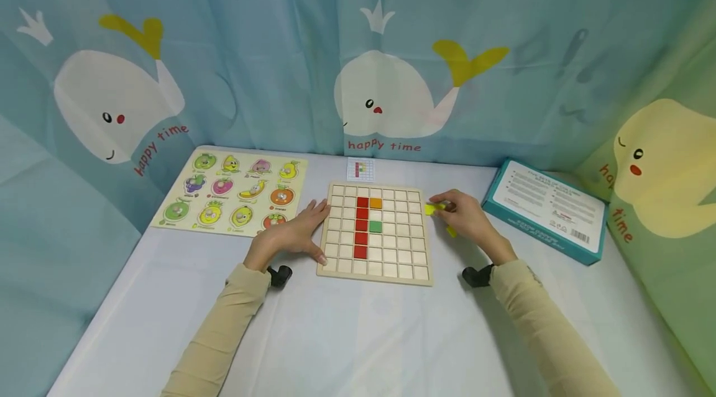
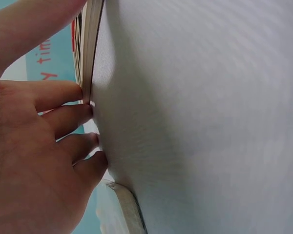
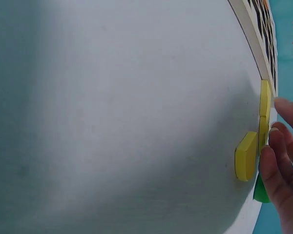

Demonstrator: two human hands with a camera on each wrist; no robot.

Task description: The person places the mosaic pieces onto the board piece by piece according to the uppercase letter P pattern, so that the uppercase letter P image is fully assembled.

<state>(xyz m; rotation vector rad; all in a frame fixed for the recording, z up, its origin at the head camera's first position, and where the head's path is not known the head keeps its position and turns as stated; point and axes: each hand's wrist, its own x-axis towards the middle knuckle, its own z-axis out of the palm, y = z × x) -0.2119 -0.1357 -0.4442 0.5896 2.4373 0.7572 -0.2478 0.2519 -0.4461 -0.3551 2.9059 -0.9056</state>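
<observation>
The right-hand grip (image 1: 464,214) bends over yellow tiles (image 3: 265,97) on the tabletop (image 1: 369,335); whether it pinches one, this angle doesn't let me tell. The grid board (image 1: 375,279) lies just left of it, the wide-spread left hand (image 1: 292,230) against the opposite edge. Best to lift one tile by its sides, checking the picture card (image 1: 360,169) beyond the board.

Yellow tiles (image 3: 246,158), apparently plain
</observation>
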